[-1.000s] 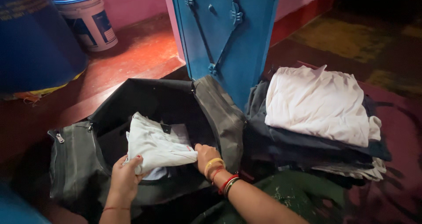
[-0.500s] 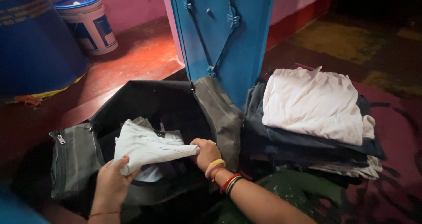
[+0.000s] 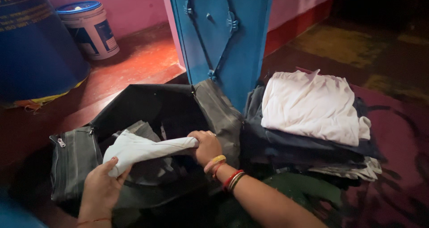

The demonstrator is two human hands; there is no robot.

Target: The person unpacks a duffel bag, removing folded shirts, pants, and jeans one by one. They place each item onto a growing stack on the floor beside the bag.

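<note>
My left hand (image 3: 100, 187) and right hand (image 3: 204, 146) each grip an end of the folded white cloth (image 3: 143, 148) over my open black bag (image 3: 134, 105)

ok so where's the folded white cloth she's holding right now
In the head view, the folded white cloth sits lower left, held over the open dark bag between the left hand and right hand.

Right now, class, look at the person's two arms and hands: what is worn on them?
Both forearms are bare, with no sleeves. The right hand has a ring on one finger, and its wrist carries a yellow bangle, a thin red one, then red and dark bangles further up. The left hand has red-painted nails and a thin red thread around the wrist.
</note>
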